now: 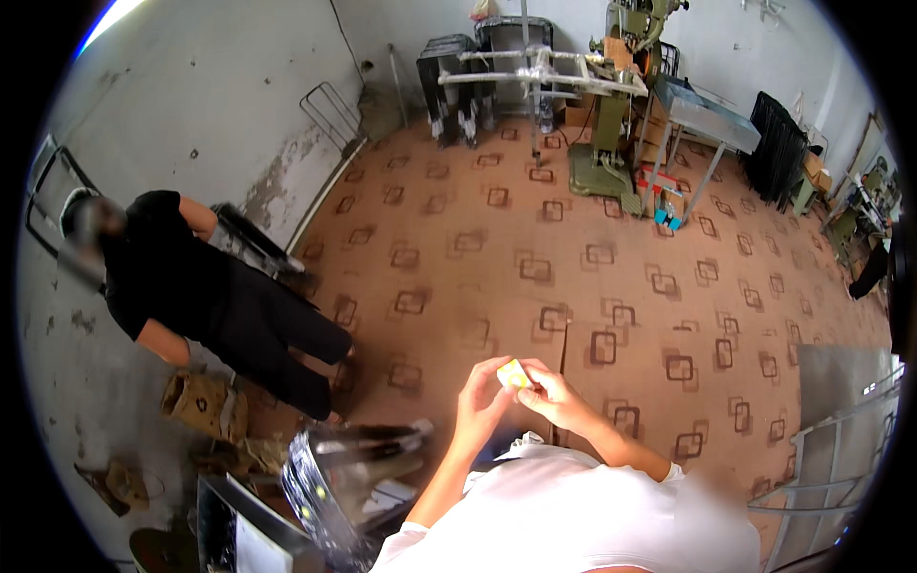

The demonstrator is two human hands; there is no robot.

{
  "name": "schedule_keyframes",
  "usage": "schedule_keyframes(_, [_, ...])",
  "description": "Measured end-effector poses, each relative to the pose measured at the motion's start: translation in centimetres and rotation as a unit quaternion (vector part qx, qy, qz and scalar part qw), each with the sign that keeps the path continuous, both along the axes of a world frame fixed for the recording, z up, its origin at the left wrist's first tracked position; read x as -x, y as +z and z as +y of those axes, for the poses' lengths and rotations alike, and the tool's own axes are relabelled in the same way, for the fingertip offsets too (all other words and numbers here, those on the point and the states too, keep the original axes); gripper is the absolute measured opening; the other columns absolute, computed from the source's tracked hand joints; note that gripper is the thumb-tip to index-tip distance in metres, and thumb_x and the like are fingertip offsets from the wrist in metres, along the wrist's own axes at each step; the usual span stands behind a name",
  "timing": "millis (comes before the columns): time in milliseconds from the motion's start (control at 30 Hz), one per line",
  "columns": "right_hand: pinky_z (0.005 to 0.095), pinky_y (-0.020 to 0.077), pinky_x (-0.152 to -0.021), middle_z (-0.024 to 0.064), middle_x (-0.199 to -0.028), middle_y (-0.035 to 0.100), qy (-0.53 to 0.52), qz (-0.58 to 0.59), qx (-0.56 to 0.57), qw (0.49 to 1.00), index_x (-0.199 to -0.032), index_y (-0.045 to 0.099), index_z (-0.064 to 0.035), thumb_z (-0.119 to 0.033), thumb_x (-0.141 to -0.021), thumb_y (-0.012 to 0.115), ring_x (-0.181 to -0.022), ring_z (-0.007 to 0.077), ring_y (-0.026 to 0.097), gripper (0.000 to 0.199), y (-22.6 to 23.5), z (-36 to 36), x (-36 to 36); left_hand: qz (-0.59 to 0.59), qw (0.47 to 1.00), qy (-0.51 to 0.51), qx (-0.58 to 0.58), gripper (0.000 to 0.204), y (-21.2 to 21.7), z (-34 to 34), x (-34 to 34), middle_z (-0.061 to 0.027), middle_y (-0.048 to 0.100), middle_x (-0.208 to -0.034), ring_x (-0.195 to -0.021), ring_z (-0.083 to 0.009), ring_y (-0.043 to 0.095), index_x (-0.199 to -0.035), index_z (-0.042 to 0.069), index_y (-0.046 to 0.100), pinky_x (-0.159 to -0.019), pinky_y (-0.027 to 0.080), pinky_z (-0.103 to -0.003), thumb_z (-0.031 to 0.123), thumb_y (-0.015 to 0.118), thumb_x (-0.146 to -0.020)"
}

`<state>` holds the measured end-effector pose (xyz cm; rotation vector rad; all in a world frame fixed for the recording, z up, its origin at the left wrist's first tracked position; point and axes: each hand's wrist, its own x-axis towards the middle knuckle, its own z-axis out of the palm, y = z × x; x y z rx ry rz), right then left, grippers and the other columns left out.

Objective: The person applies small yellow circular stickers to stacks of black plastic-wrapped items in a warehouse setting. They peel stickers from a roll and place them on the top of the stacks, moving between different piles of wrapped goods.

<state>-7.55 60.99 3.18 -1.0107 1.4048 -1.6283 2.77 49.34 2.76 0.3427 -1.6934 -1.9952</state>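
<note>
My left hand (480, 399) and my right hand (554, 393) meet in front of my chest. Together they pinch a small yellow object (514, 374) between the fingertips. It is too small to tell what it is. Both forearms rise from my white shirt (564, 516) at the bottom of the view. Below the hands lies a brown floor (497, 258) patterned with dark squares.
A person in black clothes (210, 296) stands at the left by the grey wall. A shiny wrapped bundle (334, 477) and a dark box sit at lower left. Green machines (611, 115), a metal table (707, 119) and racks line the far wall. A metal frame (831, 458) stands at right.
</note>
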Motion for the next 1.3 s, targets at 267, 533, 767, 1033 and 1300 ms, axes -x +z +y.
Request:
schedule_keyframes(267, [0.0324, 0.0417, -0.085, 0.0120, -0.116, 0.048, -0.109, 0.104, 0.012, 0.989, -0.108, 0.052, 0.0041, -0.020, -0.086, 0.057, -0.102, 0.0246, 0.050, 0.033, 1.6, -11.8, 9.2, 0.001, 0.996, 0.016, 0.086, 0.031, 1.9, -11.6, 10.1, -0.0072, 0.047, -0.115, -0.106, -0.0159, 0.048, -0.111, -0.002, 0.053, -0.091, 0.039, -0.028, -0.002, 0.058, -0.080])
schedule_keyframes(533, [0.0288, 0.0438, -0.082, 0.0103, -0.114, 0.048, -0.065, 0.079, 0.035, 0.994, -0.103, 0.055, 0.0060, -0.014, -0.083, 0.059, -0.099, 0.0192, 0.052, 0.028, -0.5, -23.0, 21.2, -0.004, 0.986, 0.129, 0.103, 0.022, 1.5, -21.0, 21.3, -0.0099, 0.058, -0.099, -0.093, -0.0173, 0.056, -0.100, 0.000, 0.060, -0.081, 0.044, -0.028, 0.002, 0.059, -0.079])
schedule_keyframes(767, [0.0303, 0.0420, -0.084, 0.0137, -0.112, 0.051, 0.036, 0.107, 0.020, 0.993, -0.100, 0.053, 0.0088, -0.021, -0.082, 0.061, -0.098, 0.0226, 0.053, 0.036, 1.3, -34.5, 33.3, 0.012, 0.974, 0.218, 0.057, 0.015, 1.9, -30.8, 31.7, -0.0078, 0.058, -0.093, -0.088, -0.0147, 0.056, -0.096, -0.001, 0.061, -0.077, 0.044, -0.025, 0.004, 0.058, -0.082])
schedule_keyframes(1033, [0.0282, 0.0408, -0.088, 0.0104, -0.121, 0.040, 0.155, 0.047, 0.078, 0.984, -0.115, 0.045, 0.0058, -0.001, -0.084, 0.053, -0.108, 0.0201, 0.047, 0.033, 2.7, -46.7, 44.9, 0.012, 0.953, 0.282, 0.107, 0.041, 3.8, -40.1, 41.8, -0.0095, 0.047, -0.116, -0.112, -0.0193, 0.046, -0.114, 0.001, 0.050, -0.097, 0.036, -0.031, -0.007, 0.058, -0.074])
schedule_keyframes(1300, [0.0260, 0.0398, -0.089, 0.0099, -0.118, 0.042, 0.118, 0.057, 0.074, 0.989, -0.111, 0.047, 0.0060, -0.001, -0.085, 0.052, -0.107, 0.0172, 0.046, 0.027, 0.9, -58.8, 53.3, 0.003, 0.966, 0.237, 0.101, 0.042, 2.5, -53.2, 50.4, -0.0095, 0.045, -0.119, -0.114, -0.0187, 0.044, -0.116, -0.002, 0.050, -0.097, 0.034, -0.031, -0.002, 0.061, -0.076])
